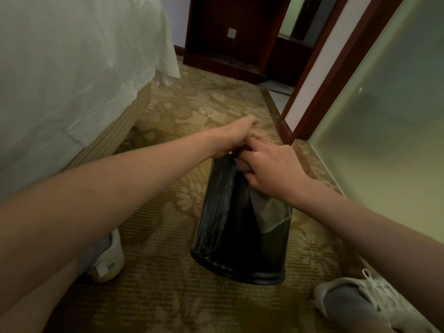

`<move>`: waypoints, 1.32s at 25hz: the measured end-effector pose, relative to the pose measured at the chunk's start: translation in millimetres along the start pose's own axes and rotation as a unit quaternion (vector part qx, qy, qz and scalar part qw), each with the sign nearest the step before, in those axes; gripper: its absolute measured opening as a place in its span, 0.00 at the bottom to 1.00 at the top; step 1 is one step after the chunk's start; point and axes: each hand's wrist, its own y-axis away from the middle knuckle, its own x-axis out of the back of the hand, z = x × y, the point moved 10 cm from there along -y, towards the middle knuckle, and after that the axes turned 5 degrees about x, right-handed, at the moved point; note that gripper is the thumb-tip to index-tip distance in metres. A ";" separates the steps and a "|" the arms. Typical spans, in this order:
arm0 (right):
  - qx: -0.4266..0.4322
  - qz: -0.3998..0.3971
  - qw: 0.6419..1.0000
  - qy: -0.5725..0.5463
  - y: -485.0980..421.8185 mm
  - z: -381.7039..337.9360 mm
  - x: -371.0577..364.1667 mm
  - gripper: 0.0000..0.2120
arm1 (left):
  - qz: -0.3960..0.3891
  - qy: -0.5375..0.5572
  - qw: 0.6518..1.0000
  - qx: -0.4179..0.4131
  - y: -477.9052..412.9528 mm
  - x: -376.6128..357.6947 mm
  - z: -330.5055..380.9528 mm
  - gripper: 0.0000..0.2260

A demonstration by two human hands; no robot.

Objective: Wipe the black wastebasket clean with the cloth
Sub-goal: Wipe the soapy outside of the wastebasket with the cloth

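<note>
Two hands engaged. Holds black tapered glossy wastebasket [240,248] at its far end with curled left hand [230,140] fingers. Clutches thin grey fabric cloth [269,212] against the wall beneath right hand [266,169] fingers. Shows wet streaks [216,212] below the left fingers. Judged partway wiped, with the remaining wall outstanding.

Your black wastebasket [240,248] and grey cloth [271,212], right of the bed [60,68].
You have the wastebasket turned rim-down, base uppermost; the cloth hangs against its upper right side.

A patterned gold carpet [216,97] covers the floor. On it rest the wastebasket [240,248], wide rim end down, the left shoe [108,263] and right shoe [360,299] flanking it, the bed [115,131] at left, and a dark cabinet [228,61] beyond.
</note>
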 end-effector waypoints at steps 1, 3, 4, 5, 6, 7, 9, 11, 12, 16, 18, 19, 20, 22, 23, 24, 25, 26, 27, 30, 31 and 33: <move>0.012 -0.006 1.000 -0.009 2.5 -9.2 -2.5 0.11 | -0.017 0.002 1.000 -0.005 -0.2 -3.3 0.8 0.21; 0.046 -0.028 0.998 -0.045 20.1 -38.0 -8.5 0.10 | -0.053 -0.003 0.999 -0.009 -4.0 -11.3 -2.8 0.26; 0.071 -0.041 0.994 -0.066 35.5 -58.2 -13.1 0.10 | -0.062 -0.017 0.998 -0.010 -3.5 -15.0 -3.8 0.24; 0.104 -0.057 0.989 -0.089 53.9 -81.9 -18.4 0.11 | -0.062 -0.051 0.997 -0.014 -3.0 -16.8 -3.7 0.21; 0.141 -0.079 0.981 -0.106 74.1 -106.8 -25.6 0.11 | -0.058 -0.107 0.992 -0.025 -1.1 -18.7 -2.0 0.18; 0.178 -0.103 0.972 -0.112 93.8 -129.5 -33.4 0.09 | -0.055 -0.173 0.983 -0.041 2.7 -22.1 2.2 0.16; 0.219 -0.137 0.960 -0.108 119.5 -152.9 -45.1 0.07 | -0.050 -0.266 0.960 -0.070 6.2 -28.7 8.3 0.14; 0.220 -0.135 0.959 -0.116 122.0 -152.2 -46.4 0.07 | -0.034 -0.291 0.952 -0.085 2.9 -26.5 7.2 0.11; 0.217 -0.126 0.960 -0.119 119.9 -149.2 -44.2 0.07 | -0.017 -0.302 0.949 -0.094 1.4 -22.1 6.4 0.11; 0.212 -0.090 0.966 -0.119 118.1 -145.6 -38.5 0.05 | 0.092 -0.418 0.886 -0.178 7.1 4.0 7.3 0.17; 0.218 -0.080 0.965 -0.120 120.5 -146.9 -38.1 0.04 | 0.141 -0.399 0.887 -0.188 7.8 20.9 -2.3 0.20; 0.224 -0.077 0.965 -0.115 121.5 -147.0 -37.7 0.04 | 0.154 -0.352 0.906 -0.179 7.0 28.9 -8.8 0.22; 0.230 -0.076 0.964 -0.111 122.3 -146.6 -37.0 0.04 | 0.172 -0.310 0.920 -0.165 6.3 36.2 -15.1 0.23; 0.228 -0.080 0.964 -0.111 122.8 -142.7 -35.1 0.04 | 0.214 -0.290 0.921 -0.145 7.8 45.0 -18.9 0.25; 0.223 -0.079 0.965 -0.116 122.6 -140.3 -33.6 0.05 | 0.224 -0.295 0.919 -0.138 8.9 46.4 -18.2 0.26; 0.218 -0.077 0.965 -0.123 121.7 -138.1 -32.8 0.06 | 0.222 -0.310 0.915 -0.134 9.1 45.4 -15.1 0.27; 0.216 -0.071 0.965 -0.131 121.3 -136.8 -32.2 0.07 | 0.215 -0.329 0.910 -0.132 9.3 42.9 -9.8 0.28; 0.218 -0.065 0.964 -0.139 121.5 -136.8 -32.3 0.08 | 0.212 -0.353 0.902 -0.130 9.3 40.0 -3.2 0.28; 0.221 -0.057 0.963 -0.146 122.6 -136.6 -32.5 0.09 | 0.218 -0.385 0.888 -0.127 8.8 35.8 4.8 0.27; 0.228 -0.041 0.958 -0.167 126.4 -136.0 -33.8 0.11 | 0.257 -0.488 0.824 -0.126 13.8 22.5 21.3 0.25; 0.225 -0.035 0.958 -0.177 128.5 -134.8 -34.5 0.12 | 0.252 -0.491 0.824 -0.125 13.4 19.1 22.5 0.24; 0.213 -0.018 0.955 -0.205 132.2 -130.9 -36.7 0.13 | 0.188 -0.435 0.873 -0.114 8.5 18.4 18.6 0.21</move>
